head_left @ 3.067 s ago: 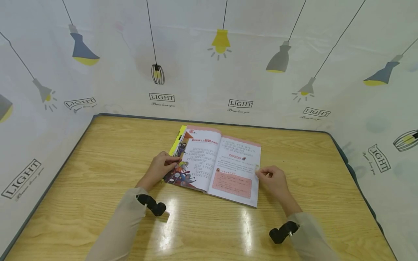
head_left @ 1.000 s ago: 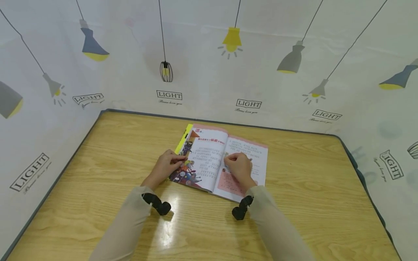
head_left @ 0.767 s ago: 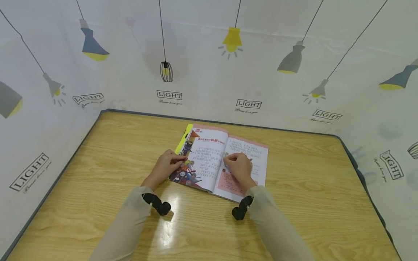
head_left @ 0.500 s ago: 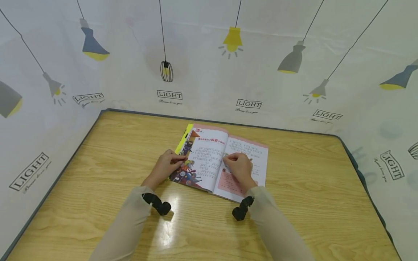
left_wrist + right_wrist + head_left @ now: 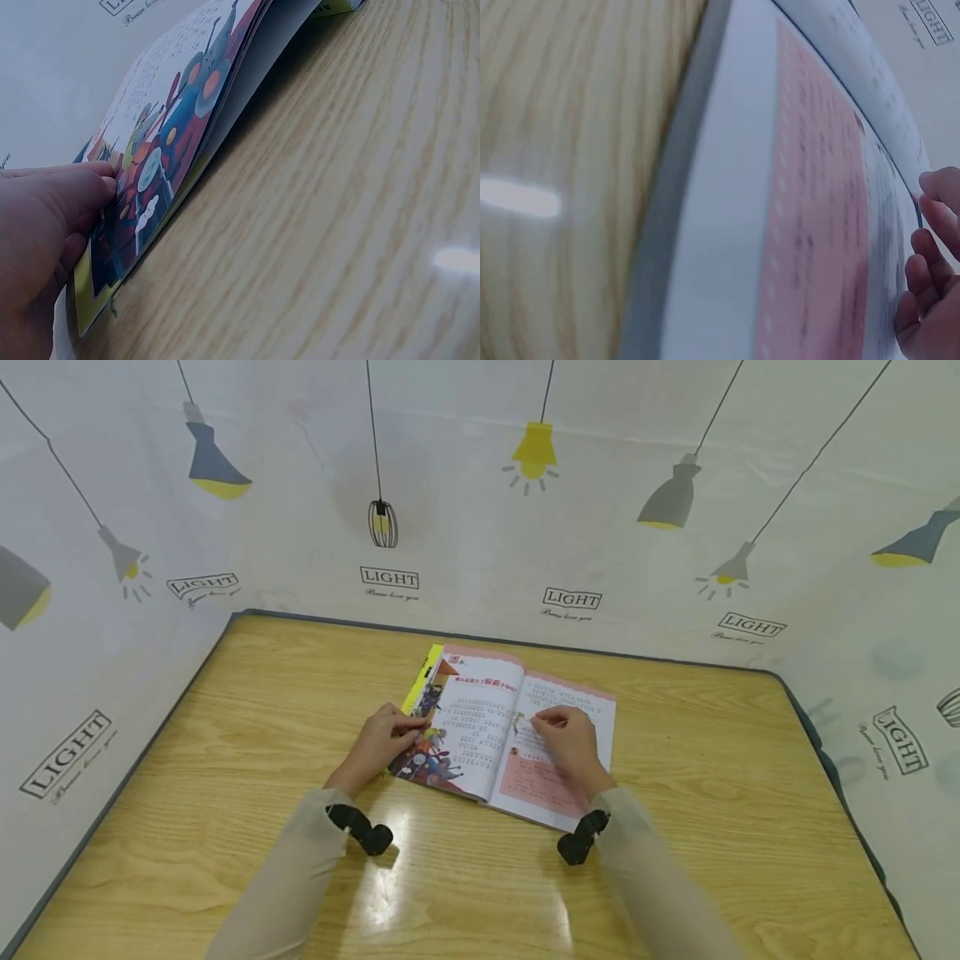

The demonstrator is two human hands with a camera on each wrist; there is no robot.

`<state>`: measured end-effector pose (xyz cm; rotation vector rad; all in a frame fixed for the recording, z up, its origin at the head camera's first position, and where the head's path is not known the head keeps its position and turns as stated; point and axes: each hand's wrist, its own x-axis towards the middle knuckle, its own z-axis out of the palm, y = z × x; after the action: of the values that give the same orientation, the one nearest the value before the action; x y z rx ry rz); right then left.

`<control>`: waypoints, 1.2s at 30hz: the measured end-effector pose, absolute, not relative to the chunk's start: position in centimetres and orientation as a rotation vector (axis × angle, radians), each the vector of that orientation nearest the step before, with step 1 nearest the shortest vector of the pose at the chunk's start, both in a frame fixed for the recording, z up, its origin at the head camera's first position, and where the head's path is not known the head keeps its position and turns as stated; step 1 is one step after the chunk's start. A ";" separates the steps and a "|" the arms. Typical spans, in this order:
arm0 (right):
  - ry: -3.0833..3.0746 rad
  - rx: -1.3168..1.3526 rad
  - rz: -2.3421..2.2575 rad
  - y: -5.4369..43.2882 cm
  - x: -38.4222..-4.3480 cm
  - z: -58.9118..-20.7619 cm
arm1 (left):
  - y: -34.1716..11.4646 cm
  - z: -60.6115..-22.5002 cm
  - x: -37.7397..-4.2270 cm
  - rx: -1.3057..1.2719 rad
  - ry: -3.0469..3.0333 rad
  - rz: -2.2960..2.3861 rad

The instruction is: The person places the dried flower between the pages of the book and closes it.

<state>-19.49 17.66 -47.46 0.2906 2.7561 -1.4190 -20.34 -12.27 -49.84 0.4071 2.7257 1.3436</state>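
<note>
An open magazine [image 5: 480, 718] lies on the wooden table, with a cartoon picture down its left page and a pink box on the right page. My left hand [image 5: 385, 739] holds its outer left edge, fingertips over the picture; the left wrist view shows lower fingers [image 5: 71, 251] at the yellow edge. Near the gutter is a small, flat greenish figure [image 5: 517, 722], like a bookmark. Just to its right, my right hand [image 5: 572, 739] hovers over the right page with loosely curled fingers, nothing visible in them.
The wooden table [image 5: 285, 693] has a dark edge along its back and sides. Behind it hangs a white curtain [image 5: 465, 518] printed with lamps. Each wrist carries a black camera mount, the left one [image 5: 360, 829] close to the table top.
From the magazine's right edge, my right hand moved to the gutter, stayed, and has just drawn back rightwards. The small greenish figure now shows by the gutter. My left hand kept its place.
</note>
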 end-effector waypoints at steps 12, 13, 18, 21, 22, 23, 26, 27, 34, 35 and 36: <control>2.748 0.248 -1.209 24.7 -20.4 -46.8 | -12.2 -49.7 -19.9 0.441 2.751 1.346; 2.747 0.232 -1.204 25.2 -20.4 -46.7 | -12.1 -49.6 -19.8 0.425 2.754 1.344; 2.750 0.150 -1.173 27.3 -20.5 -46.6 | -11.9 -49.5 -19.3 0.369 2.775 1.331; 2.748 0.131 -1.158 28.1 -20.5 -46.8 | -11.6 -49.5 -19.1 0.352 2.800 1.324; 2.743 0.127 -1.166 28.3 -20.5 -46.9 | -11.6 -49.6 -19.1 0.340 2.810 1.325; 2.739 0.126 -1.175 28.5 -20.4 -47.0 | -11.6 -49.5 -19.0 0.330 2.821 1.329; 2.720 0.126 -1.214 28.8 -20.1 -47.3 | -11.7 -49.6 -18.7 0.302 2.879 1.315; 2.711 0.133 -1.234 28.8 -20.0 -47.3 | -11.8 -49.6 -18.6 0.287 2.894 1.307; 2.663 0.179 -1.377 28.9 -19.7 -48.1 | -12.1 -49.1 -18.0 0.132 2.960 1.191; 2.664 0.187 -1.387 28.9 -19.7 -48.2 | -12.1 -49.0 -17.9 0.108 2.961 1.173; 2.665 0.190 -1.398 28.8 -19.7 -48.3 | -12.1 -48.8 -17.9 0.084 2.960 1.156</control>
<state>-19.69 28.85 -48.33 0.1902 2.6650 -1.3982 -17.91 -12.06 -48.84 0.0836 2.9602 1.1560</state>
